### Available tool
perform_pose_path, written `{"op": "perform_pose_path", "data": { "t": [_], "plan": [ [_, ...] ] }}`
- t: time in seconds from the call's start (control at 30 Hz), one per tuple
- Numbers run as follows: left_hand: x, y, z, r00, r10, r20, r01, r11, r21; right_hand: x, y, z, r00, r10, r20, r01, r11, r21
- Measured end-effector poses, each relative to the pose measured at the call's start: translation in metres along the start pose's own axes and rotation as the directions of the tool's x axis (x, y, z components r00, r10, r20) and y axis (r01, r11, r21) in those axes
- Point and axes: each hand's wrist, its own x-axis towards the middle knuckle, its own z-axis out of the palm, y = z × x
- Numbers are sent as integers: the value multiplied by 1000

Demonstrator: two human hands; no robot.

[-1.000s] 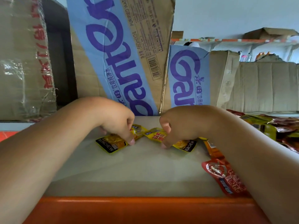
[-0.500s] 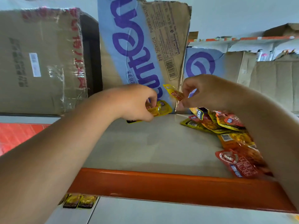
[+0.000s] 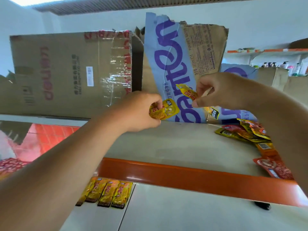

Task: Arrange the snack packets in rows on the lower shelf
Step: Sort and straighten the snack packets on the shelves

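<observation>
Where cardboard boxes [image 3: 66,72] stand, a grey shelf [image 3: 175,142] holds packets [image 3: 246,132].

Carton lettering, sideways

The brown carton [image 3: 66,72] bears a red "deli"; the blue-banded carton [image 3: 168,64] shows purple "anten", plus "PURIFIED WATER" and "560ml×24". Print on the snack packets [image 3: 115,192] is too blurred to read.

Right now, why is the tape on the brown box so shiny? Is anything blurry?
In the head view, light glares off the clear tape on the brown cardboard box; also in the head view, the yellow snack packet in the right hand looks slightly smeared.
</observation>
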Motion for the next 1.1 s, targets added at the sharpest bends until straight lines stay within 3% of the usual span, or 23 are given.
{"op": "perform_pose_path", "data": {
  "t": [0.4,0.77,1.1],
  "plan": [
    [-134,-127,-55,949,-170,-267,164,985,-46,30,-157,115,992,-91,-91,113,950,290],
    [-268,-250,-98,884,-312,-349,314,948,-51,57,-309,231,982,-101,-157,160,889,429],
    [-308,-316,-73,873,-308,-378,305,950,-69,77,-339,311,991,-58,-117,108,868,484]
  ]
}}
